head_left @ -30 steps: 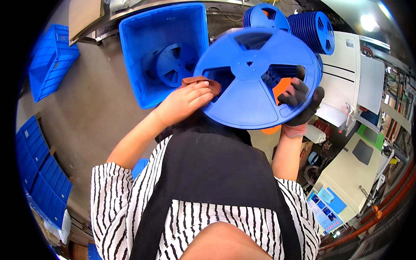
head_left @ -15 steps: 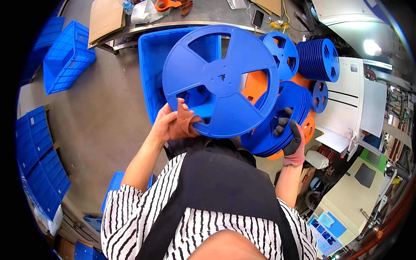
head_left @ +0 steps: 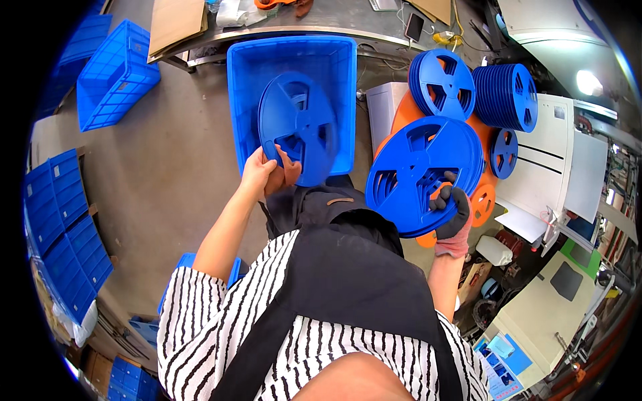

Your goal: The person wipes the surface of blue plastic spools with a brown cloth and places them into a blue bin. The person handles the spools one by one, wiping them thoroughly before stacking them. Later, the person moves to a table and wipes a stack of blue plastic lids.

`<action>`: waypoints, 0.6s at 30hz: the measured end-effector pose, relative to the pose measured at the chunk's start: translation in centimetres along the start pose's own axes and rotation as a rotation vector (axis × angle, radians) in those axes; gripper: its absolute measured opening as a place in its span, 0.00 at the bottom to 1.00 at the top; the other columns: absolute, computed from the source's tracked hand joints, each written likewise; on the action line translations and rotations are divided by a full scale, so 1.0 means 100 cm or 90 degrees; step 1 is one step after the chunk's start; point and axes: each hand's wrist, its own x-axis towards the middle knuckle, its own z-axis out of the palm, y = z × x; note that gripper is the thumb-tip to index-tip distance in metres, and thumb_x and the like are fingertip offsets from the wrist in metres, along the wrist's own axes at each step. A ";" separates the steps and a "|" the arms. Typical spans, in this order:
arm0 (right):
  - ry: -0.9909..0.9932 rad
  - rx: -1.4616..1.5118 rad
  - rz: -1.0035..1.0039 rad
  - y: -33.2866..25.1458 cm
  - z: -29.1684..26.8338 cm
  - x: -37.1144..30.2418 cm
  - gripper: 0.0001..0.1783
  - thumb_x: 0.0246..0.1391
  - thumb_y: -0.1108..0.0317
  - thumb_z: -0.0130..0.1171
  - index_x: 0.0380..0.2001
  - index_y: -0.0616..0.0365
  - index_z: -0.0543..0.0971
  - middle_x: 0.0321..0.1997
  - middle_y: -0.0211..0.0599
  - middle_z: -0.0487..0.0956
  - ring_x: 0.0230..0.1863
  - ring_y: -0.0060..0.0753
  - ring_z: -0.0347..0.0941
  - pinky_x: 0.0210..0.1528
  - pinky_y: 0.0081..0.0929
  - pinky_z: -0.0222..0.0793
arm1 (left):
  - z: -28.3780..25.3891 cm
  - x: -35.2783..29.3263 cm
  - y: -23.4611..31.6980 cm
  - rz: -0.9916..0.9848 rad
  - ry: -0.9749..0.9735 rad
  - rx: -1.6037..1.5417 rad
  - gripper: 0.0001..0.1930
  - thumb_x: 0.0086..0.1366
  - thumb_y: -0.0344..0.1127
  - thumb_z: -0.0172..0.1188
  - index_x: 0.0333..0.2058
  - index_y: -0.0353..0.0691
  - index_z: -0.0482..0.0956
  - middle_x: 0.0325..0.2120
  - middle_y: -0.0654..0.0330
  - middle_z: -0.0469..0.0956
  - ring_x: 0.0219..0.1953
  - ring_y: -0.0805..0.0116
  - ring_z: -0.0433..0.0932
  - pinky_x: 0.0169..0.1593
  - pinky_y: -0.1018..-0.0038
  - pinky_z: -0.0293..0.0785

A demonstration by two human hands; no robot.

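My bare left hand (head_left: 257, 175) grips the lower rim of a blue plastic reel (head_left: 305, 120), with a brown cloth (head_left: 286, 172) between the fingers and the rim. That reel is tilted over the open blue bin (head_left: 344, 60), slightly blurred. More blue plastic shows through its cut-outs, though I cannot make out what lies in the bin. On the other side, my right hand (head_left: 456, 217), in a grey and pink glove, curls its fingers through the cut-outs of a stack of blue reels (head_left: 418, 167), clasping its lower right edge.
Behind that stack stand more blue reels (head_left: 441, 87) and a long upright row of reels (head_left: 508, 100), with orange reels (head_left: 483, 200) around them. A metal table (head_left: 321, 23) runs along the far side. Blue crates (head_left: 120, 80) stand at left, a pale machine cabinet (head_left: 542, 144) at right.
My left hand has drawn the reel away from the stack, leftward and down over the bin, turning it more edge-on. The stack in my right hand now shows its face fully.
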 end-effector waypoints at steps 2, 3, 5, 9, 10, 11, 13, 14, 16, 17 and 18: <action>-0.004 0.013 0.000 0.002 -0.001 0.000 0.24 0.57 0.66 0.55 0.55 0.66 0.66 0.27 0.30 0.69 0.25 0.23 0.64 0.31 0.23 0.64 | -0.002 0.016 -0.018 0.002 0.056 0.129 0.18 0.60 0.22 0.49 0.50 0.37 0.71 0.41 0.60 0.76 0.44 0.69 0.76 0.50 0.75 0.71; -0.010 0.013 0.001 0.003 -0.001 0.000 0.24 0.58 0.66 0.54 0.55 0.67 0.65 0.27 0.30 0.68 0.25 0.22 0.63 0.31 0.23 0.63 | 0.000 0.022 -0.024 0.005 0.045 0.140 0.18 0.59 0.21 0.49 0.50 0.37 0.71 0.41 0.60 0.76 0.44 0.69 0.75 0.50 0.74 0.70; -0.021 0.013 0.003 0.006 -0.001 -0.002 0.24 0.58 0.66 0.53 0.55 0.67 0.65 0.26 0.29 0.67 0.24 0.22 0.62 0.30 0.22 0.61 | 0.003 0.035 -0.036 0.011 0.023 0.160 0.19 0.59 0.20 0.48 0.50 0.36 0.70 0.41 0.59 0.75 0.45 0.68 0.74 0.51 0.74 0.70; -0.051 0.038 -0.012 0.004 -0.002 -0.006 0.24 0.61 0.64 0.50 0.56 0.67 0.64 0.23 0.26 0.62 0.21 0.19 0.57 0.27 0.22 0.58 | -0.001 0.070 -0.080 -0.007 0.032 0.073 0.21 0.56 0.17 0.46 0.50 0.33 0.69 0.44 0.56 0.73 0.49 0.65 0.72 0.52 0.70 0.69; -0.092 0.071 -0.033 0.003 -0.007 -0.007 0.25 0.61 0.62 0.50 0.57 0.66 0.64 0.23 0.25 0.62 0.20 0.18 0.56 0.27 0.22 0.58 | 0.006 0.067 -0.065 -0.085 0.043 0.064 0.26 0.59 0.17 0.45 0.59 0.32 0.63 0.56 0.53 0.69 0.60 0.59 0.67 0.62 0.69 0.63; -0.133 0.103 -0.054 0.001 -0.011 -0.009 0.26 0.61 0.61 0.50 0.58 0.65 0.64 0.23 0.25 0.62 0.20 0.18 0.56 0.27 0.21 0.58 | 0.017 0.059 -0.052 -0.071 0.049 -0.024 0.26 0.60 0.17 0.44 0.59 0.31 0.63 0.57 0.52 0.68 0.61 0.59 0.66 0.63 0.68 0.62; -0.169 0.143 -0.087 -0.004 -0.014 -0.015 0.29 0.61 0.57 0.52 0.59 0.64 0.63 0.21 0.23 0.60 0.19 0.17 0.55 0.27 0.22 0.57 | 0.030 0.036 -0.022 -0.027 0.021 -0.133 0.26 0.61 0.16 0.41 0.60 0.30 0.61 0.59 0.51 0.66 0.64 0.58 0.64 0.65 0.66 0.60; -0.211 0.179 -0.102 -0.006 -0.014 -0.016 0.29 0.61 0.58 0.52 0.60 0.64 0.62 0.21 0.22 0.60 0.19 0.16 0.55 0.27 0.21 0.57 | 0.039 0.027 -0.007 0.054 -0.011 -0.103 0.26 0.61 0.16 0.41 0.60 0.30 0.61 0.59 0.51 0.67 0.63 0.58 0.64 0.65 0.66 0.61; -0.296 0.254 -0.130 -0.010 -0.011 -0.016 0.30 0.61 0.59 0.52 0.61 0.64 0.61 0.20 0.21 0.60 0.18 0.15 0.55 0.27 0.21 0.57 | 0.068 0.002 0.030 0.215 -0.072 -0.042 0.27 0.61 0.16 0.41 0.61 0.31 0.61 0.59 0.51 0.67 0.63 0.59 0.65 0.64 0.66 0.62; -0.323 0.271 -0.135 -0.011 -0.008 -0.015 0.30 0.61 0.58 0.52 0.61 0.63 0.61 0.20 0.20 0.61 0.18 0.14 0.57 0.26 0.19 0.57 | 0.078 -0.011 0.039 0.292 -0.110 0.038 0.26 0.62 0.15 0.42 0.60 0.32 0.62 0.59 0.51 0.67 0.63 0.59 0.65 0.64 0.66 0.62; -0.338 0.318 -0.116 -0.011 -0.007 -0.013 0.30 0.61 0.58 0.52 0.61 0.63 0.62 0.20 0.20 0.62 0.18 0.14 0.58 0.26 0.19 0.58 | 0.087 -0.024 0.046 0.370 -0.149 0.116 0.26 0.62 0.15 0.43 0.60 0.34 0.63 0.59 0.52 0.67 0.63 0.59 0.65 0.64 0.65 0.62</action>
